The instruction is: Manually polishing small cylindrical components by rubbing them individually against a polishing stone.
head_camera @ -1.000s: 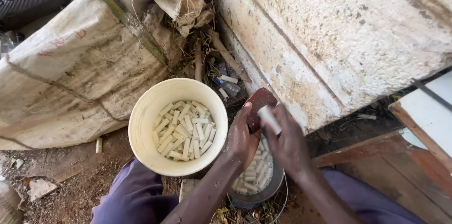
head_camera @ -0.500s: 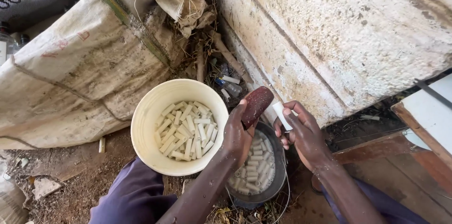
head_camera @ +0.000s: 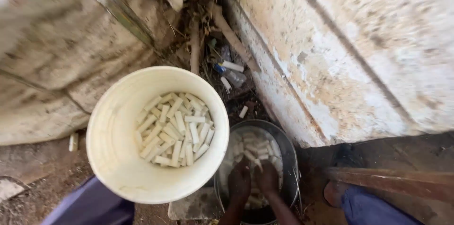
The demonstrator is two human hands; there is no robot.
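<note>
At far left, a worn woven sack [head_camera: 52,78] leans over the earth floor [head_camera: 33,173], and a trouser leg in blue-purple cloth [head_camera: 92,206] enters from the bottom edge. Just right of the sack stands a cream plastic bucket [head_camera: 111,154], upright, holding a pile of short pale peeled sticks [head_camera: 174,128] heaped against its right inner wall. Behind the bucket, litter and dry stalks [head_camera: 227,64] fill the corner at the foot of a stained, flaking wall [head_camera: 359,54]. Just beside the bucket's right rim sits a dark metal basin [head_camera: 288,158] containing more pale pieces [head_camera: 253,147]. Both hands are lowered into this basin, side by side and touching: the left hand [head_camera: 240,182] and the right hand [head_camera: 267,177] rest on the pieces with fingers curled downward. Whether either grip is clenched on a piece cannot be told; the fingertips are hidden. At right, a reddish wooden plank [head_camera: 392,177] lies on the ground, with the other trouser leg [head_camera: 371,208] below it.
</note>
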